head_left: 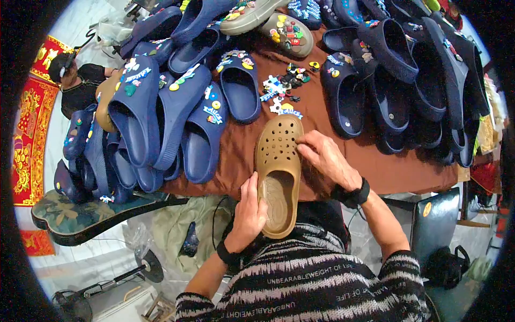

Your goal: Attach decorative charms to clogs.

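Note:
A tan clog (280,163) with a perforated toe points away from me over the table's near edge. My left hand (248,214) grips it along its left side, near the heel opening. At the right edge of its toe is my right hand (330,161), fingers bent and pinched together. Whatever these fingertips hold, if anything, is too small to make out. No charms show in the clog's holes. Just beyond its toe lies a loose pile of small colourful shoe charms (284,83), with a blue-and-white lettered charm (289,110) nearest the clog.
Navy clogs with charms (134,107) are heaped at left, and more dark clogs (343,102) at right. A grey clog with charms (288,36) lies at the back. Brown cloth (365,172) covers the table. A padded stool (80,214) and another person (83,78) are at left.

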Action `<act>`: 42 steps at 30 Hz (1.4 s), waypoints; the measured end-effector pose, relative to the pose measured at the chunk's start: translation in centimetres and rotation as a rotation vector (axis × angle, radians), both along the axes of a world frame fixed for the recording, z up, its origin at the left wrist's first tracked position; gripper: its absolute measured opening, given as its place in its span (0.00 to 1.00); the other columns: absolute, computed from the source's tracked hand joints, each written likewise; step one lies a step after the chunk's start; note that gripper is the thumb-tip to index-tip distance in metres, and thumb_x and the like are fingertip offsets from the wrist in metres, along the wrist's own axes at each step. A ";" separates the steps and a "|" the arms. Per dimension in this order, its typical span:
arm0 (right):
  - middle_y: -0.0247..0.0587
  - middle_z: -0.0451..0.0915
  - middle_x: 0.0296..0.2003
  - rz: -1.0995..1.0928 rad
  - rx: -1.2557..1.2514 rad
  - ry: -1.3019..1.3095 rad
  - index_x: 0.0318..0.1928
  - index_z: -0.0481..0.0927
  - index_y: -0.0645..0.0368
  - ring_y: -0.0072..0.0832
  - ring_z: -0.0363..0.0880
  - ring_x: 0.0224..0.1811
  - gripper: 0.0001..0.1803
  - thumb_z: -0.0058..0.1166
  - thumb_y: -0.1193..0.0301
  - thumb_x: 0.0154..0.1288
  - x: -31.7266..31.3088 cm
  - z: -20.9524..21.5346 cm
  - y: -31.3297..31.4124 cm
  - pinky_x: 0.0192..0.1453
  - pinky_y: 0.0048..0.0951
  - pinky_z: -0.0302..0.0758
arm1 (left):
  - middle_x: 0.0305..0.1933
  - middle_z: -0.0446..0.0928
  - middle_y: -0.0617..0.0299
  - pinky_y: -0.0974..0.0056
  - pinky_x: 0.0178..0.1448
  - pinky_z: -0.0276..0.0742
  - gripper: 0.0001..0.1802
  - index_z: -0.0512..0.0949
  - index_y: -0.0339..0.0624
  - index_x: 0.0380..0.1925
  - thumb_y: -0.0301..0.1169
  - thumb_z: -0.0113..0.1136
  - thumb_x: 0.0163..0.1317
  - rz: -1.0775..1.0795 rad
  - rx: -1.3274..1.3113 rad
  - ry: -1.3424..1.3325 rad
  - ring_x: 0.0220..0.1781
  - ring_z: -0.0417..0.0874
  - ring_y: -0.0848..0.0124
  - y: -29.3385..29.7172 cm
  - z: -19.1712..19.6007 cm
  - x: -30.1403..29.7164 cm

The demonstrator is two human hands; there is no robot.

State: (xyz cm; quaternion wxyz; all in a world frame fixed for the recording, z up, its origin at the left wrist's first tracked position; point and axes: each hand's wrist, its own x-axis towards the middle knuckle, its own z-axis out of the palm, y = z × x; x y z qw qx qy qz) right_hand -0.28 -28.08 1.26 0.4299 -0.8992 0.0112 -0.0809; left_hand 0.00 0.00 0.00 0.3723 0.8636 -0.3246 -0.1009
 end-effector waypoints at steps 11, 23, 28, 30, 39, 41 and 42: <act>0.56 0.83 0.41 0.115 -0.002 0.101 0.48 0.83 0.64 0.54 0.82 0.48 0.14 0.55 0.65 0.71 3.5 1.8 -1.9 0.52 0.48 0.78 | 0.73 0.60 0.35 0.45 0.64 0.76 0.38 0.52 0.34 0.76 0.23 0.50 0.66 0.067 -0.036 -0.079 0.64 0.73 0.35 -0.7 -0.1 0.5; 0.51 0.80 0.43 -0.053 -0.484 0.036 0.53 0.78 0.56 0.53 0.82 0.48 0.15 0.59 0.66 0.68 10.8 -4.2 -4.0 0.49 0.50 0.78 | 0.72 0.61 0.35 0.44 0.64 0.76 0.37 0.55 0.36 0.75 0.25 0.51 0.65 0.133 -0.007 0.021 0.63 0.74 0.35 -0.5 -0.1 -0.5; 0.51 0.83 0.43 -0.184 -0.493 -0.006 0.46 0.83 0.56 0.51 0.84 0.47 0.14 0.63 0.63 0.64 13.7 -4.8 -5.7 0.47 0.49 0.80 | 0.72 0.60 0.36 0.42 0.64 0.75 0.36 0.55 0.36 0.75 0.26 0.51 0.66 0.128 0.018 0.046 0.63 0.74 0.34 -1.9 0.6 1.2; 0.52 0.84 0.43 -0.164 -0.463 0.023 0.45 0.83 0.57 0.52 0.84 0.47 0.14 0.64 0.62 0.64 14.5 -4.3 -6.4 0.48 0.49 0.80 | 0.72 0.60 0.37 0.42 0.65 0.74 0.36 0.55 0.35 0.75 0.26 0.51 0.66 0.105 0.033 0.053 0.64 0.73 0.35 -2.5 0.6 1.8; 0.46 0.83 0.28 -0.128 0.112 0.034 0.38 0.82 0.67 0.29 0.81 0.33 0.11 0.67 0.71 0.63 15.0 -4.3 -8.0 0.40 0.35 0.77 | 0.73 0.63 0.43 0.48 0.68 0.74 0.38 0.60 0.39 0.74 0.31 0.61 0.65 0.175 -0.017 0.197 0.70 0.72 0.46 -2.9 1.2 2.6; 0.43 0.82 0.29 -0.132 0.182 0.046 0.41 0.82 0.67 0.27 0.80 0.33 0.11 0.66 0.72 0.64 14.4 -4.2 -7.9 0.39 0.33 0.77 | 0.72 0.64 0.44 0.50 0.70 0.71 0.37 0.61 0.38 0.73 0.31 0.62 0.65 0.174 -0.071 0.170 0.70 0.71 0.48 -3.2 0.9 3.2; 0.41 0.82 0.29 -0.131 0.256 0.052 0.44 0.82 0.67 0.25 0.79 0.32 0.11 0.65 0.73 0.65 14.2 -3.9 -7.5 0.38 0.32 0.77 | 0.72 0.63 0.43 0.50 0.72 0.69 0.37 0.62 0.38 0.73 0.31 0.63 0.65 0.142 -0.113 0.064 0.71 0.69 0.47 -3.4 0.9 3.6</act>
